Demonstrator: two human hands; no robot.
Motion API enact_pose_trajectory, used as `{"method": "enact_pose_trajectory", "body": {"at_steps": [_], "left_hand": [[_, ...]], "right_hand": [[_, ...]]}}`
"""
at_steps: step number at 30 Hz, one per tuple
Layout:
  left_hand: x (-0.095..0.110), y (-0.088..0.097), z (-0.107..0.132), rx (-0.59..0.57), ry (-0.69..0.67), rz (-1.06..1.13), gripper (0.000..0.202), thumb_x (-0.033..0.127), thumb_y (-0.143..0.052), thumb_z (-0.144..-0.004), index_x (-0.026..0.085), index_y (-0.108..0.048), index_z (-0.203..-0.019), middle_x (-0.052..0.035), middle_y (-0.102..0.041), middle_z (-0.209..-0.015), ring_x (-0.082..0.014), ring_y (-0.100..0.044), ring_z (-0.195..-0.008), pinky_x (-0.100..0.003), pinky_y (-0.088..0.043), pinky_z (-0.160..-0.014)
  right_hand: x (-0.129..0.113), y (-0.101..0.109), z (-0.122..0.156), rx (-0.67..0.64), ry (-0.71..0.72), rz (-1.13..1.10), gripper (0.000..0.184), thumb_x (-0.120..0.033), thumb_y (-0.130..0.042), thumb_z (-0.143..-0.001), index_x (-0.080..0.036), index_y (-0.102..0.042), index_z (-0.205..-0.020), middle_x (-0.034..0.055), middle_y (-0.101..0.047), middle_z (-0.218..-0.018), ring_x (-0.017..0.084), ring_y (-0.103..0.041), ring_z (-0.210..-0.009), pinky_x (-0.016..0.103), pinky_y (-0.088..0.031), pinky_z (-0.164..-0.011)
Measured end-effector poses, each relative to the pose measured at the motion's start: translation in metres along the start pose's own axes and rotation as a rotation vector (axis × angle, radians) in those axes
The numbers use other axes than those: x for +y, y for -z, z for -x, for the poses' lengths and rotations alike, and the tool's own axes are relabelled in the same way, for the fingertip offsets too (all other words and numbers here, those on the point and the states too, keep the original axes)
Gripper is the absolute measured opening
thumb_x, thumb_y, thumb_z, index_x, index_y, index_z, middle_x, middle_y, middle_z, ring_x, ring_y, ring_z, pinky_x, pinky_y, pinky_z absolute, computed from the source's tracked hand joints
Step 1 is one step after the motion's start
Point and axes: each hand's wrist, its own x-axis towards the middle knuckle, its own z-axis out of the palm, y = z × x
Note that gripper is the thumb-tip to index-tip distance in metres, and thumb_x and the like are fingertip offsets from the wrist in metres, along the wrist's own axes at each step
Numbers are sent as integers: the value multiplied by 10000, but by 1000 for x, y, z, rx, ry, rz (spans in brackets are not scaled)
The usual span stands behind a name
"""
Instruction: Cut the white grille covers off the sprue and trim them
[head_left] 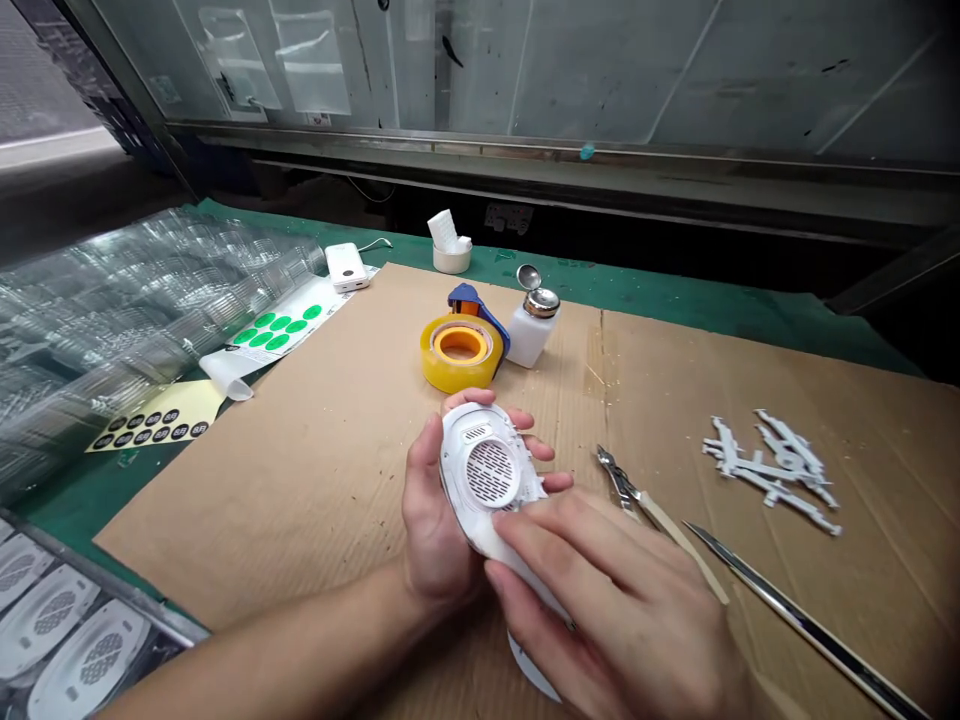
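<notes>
A white oval plastic cover (487,470) with a round perforated grille sits in my left hand (435,520), whose fingers curl round its back and far edge. My right hand (615,600) lies over the cover's lower right part, fingers pressed against it. Both hands hover just above a brown cardboard sheet (322,470). A second white piece (532,670) peeks out under my right hand; what it is stays hidden.
A yellow tape roll in a blue dispenser (461,350), a white pump bottle (532,325), cutters (622,485), a metal blade (795,615), white plastic offcuts (772,465). Sticker sheets (277,330), clear trays (112,310) at left. More white covers (67,640) at bottom left.
</notes>
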Motion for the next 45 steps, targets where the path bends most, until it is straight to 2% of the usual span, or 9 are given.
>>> {"method": "enact_pose_trajectory", "body": {"at_steps": [8, 18, 22, 25, 30, 33, 36, 40, 45], "left_hand": [[0, 2, -1, 44, -39, -27, 358, 498, -264, -962, 233, -494, -1037, -59, -556, -936, -219, -607, -799, -432, -551, -754], [-2, 3, -3, 5, -44, -40, 358, 498, -275, -964, 232, -499, -1049, -62, -562, -948, -212, -606, -801, -405, -543, -749], [0, 3, -4, -22, 22, -20, 388, 523, -281, -964, 232, -520, -1057, -69, -594, -958, -217, -631, -810, -408, -554, -754], [7, 5, -8, -52, 89, 9, 464, 564, -272, -963, 215, -558, -1071, -89, -634, -966, -235, -661, -811, -408, -567, -723], [20, 11, -14, -204, 235, 103, 607, 654, -248, -932, 185, -597, -1096, -139, -672, -1010, -268, -691, -801, -440, -575, -682], [24, 15, -16, -292, 301, 163, 646, 690, -269, -910, 178, -601, -1121, -153, -677, -1028, -280, -697, -815, -460, -575, -688], [26, 18, -18, -374, 330, 201, 676, 714, -275, -895, 174, -600, -1140, -158, -676, -1044, -287, -697, -822, -466, -568, -699], [28, 21, -19, -426, 368, 211, 714, 727, -248, -889, 164, -606, -1143, -170, -676, -1033, -293, -700, -821, -474, -557, -703], [26, 22, -22, -514, 368, 225, 601, 661, -359, -883, 169, -608, -1124, -159, -675, -1012, -283, -694, -797, -466, -543, -693]], "right_hand": [[5, -2, -1, -8, 91, 36, 168, -12, -551, -863, -112, -674, -806, 49, -626, -665, 152, -481, -603, 291, -434, -560], [6, 1, 0, -61, 96, -46, 126, -37, -571, -872, -84, -681, -834, 88, -640, -724, 178, -537, -657, 318, -475, -606], [5, 5, -3, -58, 50, -131, 110, -63, -571, -875, -108, -663, -915, 72, -646, -776, 178, -566, -693, 328, -500, -645], [9, 20, -4, -5, -9, -188, 148, -91, -612, -855, -146, -640, -989, 47, -651, -844, 159, -593, -740, 298, -519, -665], [25, 50, -7, 198, -206, -24, 302, -131, -653, -868, -218, -647, -1157, 31, -657, -962, 145, -619, -788, 274, -514, -664], [43, 53, -25, 245, -280, -29, 342, -185, -623, -911, -290, -630, -1236, 14, -640, -987, 132, -606, -774, 273, -512, -667], [66, 42, -58, 168, -217, -55, 307, -234, -554, -961, -290, -614, -1256, 17, -629, -1024, 133, -612, -880, 268, -530, -735], [92, 9, -105, 41, -205, -23, 200, -259, -573, -945, -181, -616, -1124, 30, -659, -957, 128, -653, -793, 260, -553, -701], [109, -35, -144, -107, -205, 184, 211, -267, -632, -914, -146, -595, -1083, 30, -662, -951, 158, -653, -818, 337, -561, -751]]}}
